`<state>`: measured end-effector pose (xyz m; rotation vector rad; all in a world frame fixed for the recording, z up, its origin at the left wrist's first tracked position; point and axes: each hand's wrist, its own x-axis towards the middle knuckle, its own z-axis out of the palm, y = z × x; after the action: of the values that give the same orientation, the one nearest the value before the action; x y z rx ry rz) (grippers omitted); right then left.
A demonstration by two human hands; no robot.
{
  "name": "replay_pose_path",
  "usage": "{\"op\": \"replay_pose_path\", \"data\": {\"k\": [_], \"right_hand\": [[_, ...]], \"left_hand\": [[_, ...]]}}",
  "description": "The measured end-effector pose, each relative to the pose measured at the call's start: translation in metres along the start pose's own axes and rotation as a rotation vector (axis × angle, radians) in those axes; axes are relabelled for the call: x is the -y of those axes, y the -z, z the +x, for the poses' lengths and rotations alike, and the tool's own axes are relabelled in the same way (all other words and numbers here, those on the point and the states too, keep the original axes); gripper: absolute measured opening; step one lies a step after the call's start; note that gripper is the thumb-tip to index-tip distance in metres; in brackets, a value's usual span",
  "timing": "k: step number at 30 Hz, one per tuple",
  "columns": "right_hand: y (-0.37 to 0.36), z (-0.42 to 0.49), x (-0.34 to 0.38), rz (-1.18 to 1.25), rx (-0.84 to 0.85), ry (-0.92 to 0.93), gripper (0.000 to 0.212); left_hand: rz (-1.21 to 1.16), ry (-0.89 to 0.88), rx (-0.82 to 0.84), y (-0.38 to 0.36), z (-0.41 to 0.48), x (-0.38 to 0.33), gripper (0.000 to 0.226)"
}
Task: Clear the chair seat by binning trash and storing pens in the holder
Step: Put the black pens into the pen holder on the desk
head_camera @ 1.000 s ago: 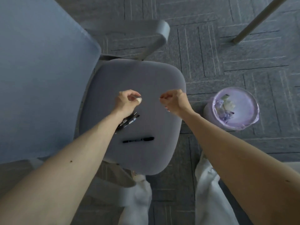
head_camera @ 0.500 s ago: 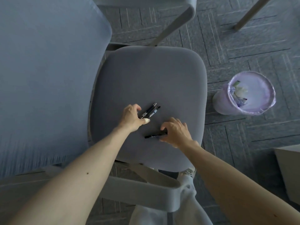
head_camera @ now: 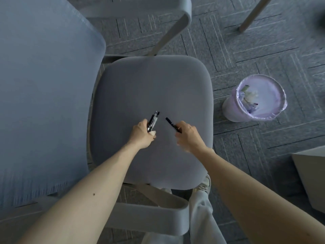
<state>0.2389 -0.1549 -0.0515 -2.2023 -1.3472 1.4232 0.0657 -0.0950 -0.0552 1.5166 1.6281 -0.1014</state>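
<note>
Chair seat (head_camera: 151, 81): grey padded cushion occupying the middle of the head view; serving as the landmark for every position below.
Left hand (head_camera: 143, 133): hovering over the near-left part of the chair seat; its fingers are curling round the pair of pens, with the thumb lying against the barrels.
Pair of pens (head_camera: 153, 120): one clear barrel and one dark barrel, lying side by side in the left hand's grip; their free ends are projecting past the knuckles toward the centre of the chair seat; whether they are touching the cushion cannot be told.
Right hand (head_camera: 189, 136): hovering over the near-right part of the chair seat; its fingers are closing on the black pen and pinching it; the lower fingers are blurring.
Black pen (head_camera: 173, 125): its rear end is disappearing into the right hand; its free end is pointing toward the centre of the chair seat, near the tips of the pair of pens but apart from them.
Trash bin (head_camera: 281, 95): round, lined with a lilac bag, standing on the carpet to the right of the chair seat, well apart from both hands; crumpled scraps are lying inside.
Backrest (head_camera: 44, 85): blue-grey mesh panel rising along the left of the chair seat.
Armrests (head_camera: 149, 215): one is running along the near edge of the chair seat; the other is arching beyond its far edge.
Trouser leg (head_camera: 202, 222): pale cloth showing below the near-right corner of the chair seat.
</note>
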Motion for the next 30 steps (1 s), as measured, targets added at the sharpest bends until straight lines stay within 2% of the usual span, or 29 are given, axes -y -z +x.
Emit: {"op": "replay_pose_path", "data": {"k": [2,4,10,18,21,26,30], "right_hand": [[0.011,0.0,0.005,0.201,-0.029,-0.013,0.024],[0.023,-0.003,0.014,0.382,-0.058,-0.019,0.023],[0.079,-0.027,0.04,0.866,-0.092,-0.037,0.018],[0.172,-0.077,0.052,0.872,-0.264,0.084,0.007],[0.205,-0.103,0.047,0.932,-0.283,0.072,0.013],[0.265,-0.158,0.043,0.895,-0.306,0.135,0.022],[0.321,-0.208,0.042,0.875,-0.329,0.216,0.014]], "left_hand": [[-0.236,0.018,0.078,0.004,-0.007,-0.015,0.01],[-0.358,-0.013,0.126,0.007,-0.013,-0.031,0.008],[-0.559,-0.105,0.194,0.02,-0.036,-0.101,0.015],[-0.541,-0.262,0.318,0.034,-0.078,-0.205,0.018],[-0.504,-0.304,0.389,0.037,-0.102,-0.24,0.027],[-0.488,-0.402,0.53,0.049,-0.152,-0.306,0.016],[-0.42,-0.512,0.628,0.058,-0.184,-0.365,0.016]]}}
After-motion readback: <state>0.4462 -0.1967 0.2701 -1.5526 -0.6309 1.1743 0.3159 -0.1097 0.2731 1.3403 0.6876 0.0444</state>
